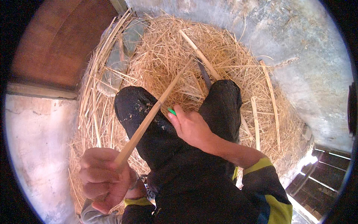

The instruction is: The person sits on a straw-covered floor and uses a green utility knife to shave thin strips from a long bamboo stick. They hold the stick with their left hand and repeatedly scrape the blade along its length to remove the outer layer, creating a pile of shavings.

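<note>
My left hand point(104, 177) is raised close to the camera at the lower left, its fingers wrapped round one end of a long split bamboo strip point(143, 125). The strip slants up and away over my left thigh, its far tip above the pile of shavings. My right hand point(192, 127) is closed in front of my lap, with a small bright green piece point(172, 111) showing past the thumb. The rest of that green thing is hidden in the fingers. Beyond, near my right knee, lies a dark, flat, blade-like piece point(203, 74), partly covered by the knee.
Thin bamboo shavings point(160, 48) heap over the floor around my legs. Another bamboo strip point(199, 54) leans by my right knee, and further strips point(271, 100) lie to the right. A pale wall point(291, 30) curves round behind. A brown panel point(59, 44) stands at the left.
</note>
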Demonstrator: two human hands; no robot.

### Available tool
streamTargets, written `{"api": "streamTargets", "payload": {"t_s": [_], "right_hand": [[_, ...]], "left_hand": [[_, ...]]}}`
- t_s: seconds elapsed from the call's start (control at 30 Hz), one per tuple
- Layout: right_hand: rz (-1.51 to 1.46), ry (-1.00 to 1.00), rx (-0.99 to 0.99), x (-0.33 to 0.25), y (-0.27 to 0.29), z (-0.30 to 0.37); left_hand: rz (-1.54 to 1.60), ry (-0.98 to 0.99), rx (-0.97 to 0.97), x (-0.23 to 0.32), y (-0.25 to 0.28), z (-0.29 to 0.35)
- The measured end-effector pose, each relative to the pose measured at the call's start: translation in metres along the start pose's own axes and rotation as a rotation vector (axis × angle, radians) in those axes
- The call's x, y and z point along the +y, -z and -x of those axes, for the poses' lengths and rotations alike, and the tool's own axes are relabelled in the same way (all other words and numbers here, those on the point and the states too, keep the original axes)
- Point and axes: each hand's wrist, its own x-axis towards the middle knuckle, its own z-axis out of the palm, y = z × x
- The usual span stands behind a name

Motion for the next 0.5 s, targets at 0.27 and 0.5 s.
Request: {"api": "streamTargets", "payload": {"t_s": [0.27, 0.5], "right_hand": [[-0.010, -0.052, -0.064, 0.019, 0.000, -0.012], [0.091, -0.103, -0.056, 0.037, -0.010, -0.025]], "left_hand": [[0.058, 0.114, 0.035, 0.001, 0.000, -0.006], [0.140, 0.181, 0.085, -0.005, 0.012, -0.013]]}}
